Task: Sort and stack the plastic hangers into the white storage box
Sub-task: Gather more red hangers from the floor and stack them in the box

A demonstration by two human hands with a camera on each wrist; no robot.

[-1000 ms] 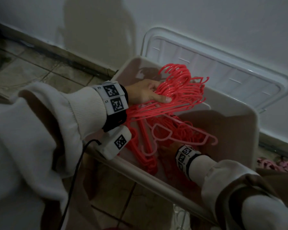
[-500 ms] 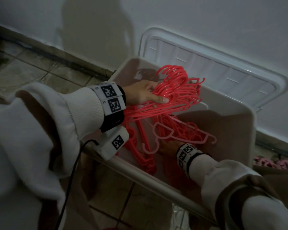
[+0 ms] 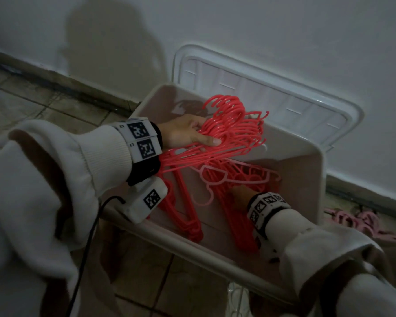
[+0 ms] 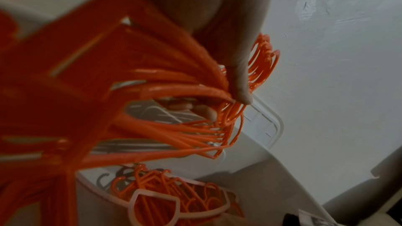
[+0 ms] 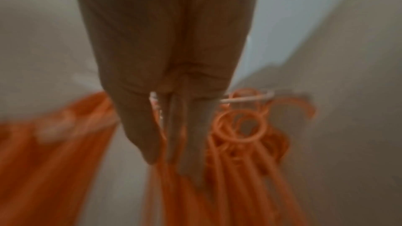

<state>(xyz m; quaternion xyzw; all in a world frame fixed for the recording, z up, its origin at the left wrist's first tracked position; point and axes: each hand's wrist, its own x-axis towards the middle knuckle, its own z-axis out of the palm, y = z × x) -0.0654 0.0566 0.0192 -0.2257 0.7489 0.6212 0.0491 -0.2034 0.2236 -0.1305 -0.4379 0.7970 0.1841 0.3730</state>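
Observation:
My left hand (image 3: pixel 188 133) grips a thick bundle of red plastic hangers (image 3: pixel 233 126) by their necks and holds it over the far left of the white storage box (image 3: pixel 316 161). In the left wrist view my left hand (image 4: pixel 226 106) has the bundle (image 4: pixel 174 92) pinched between thumb and fingers. More red hangers (image 3: pixel 188 216) lie inside the box, and a pale pink hanger (image 3: pixel 215 179) rests on top of them. My right hand (image 3: pixel 240 192) is down inside the box. Its straight fingers (image 5: pixel 150 135) point into the red hangers (image 5: pixel 239 126) there; the view is blurred.
The box's white lid (image 3: pixel 261 88) leans against the wall behind the box. Pink hangers (image 3: pixel 364 223) lie on the tiled floor to the right. A black cable (image 3: pixel 87 236) hangs from my left wrist.
My right hand has pushed a little further into the box among the red hangers. The left hand keeps its hold on the bundle, which has barely moved.

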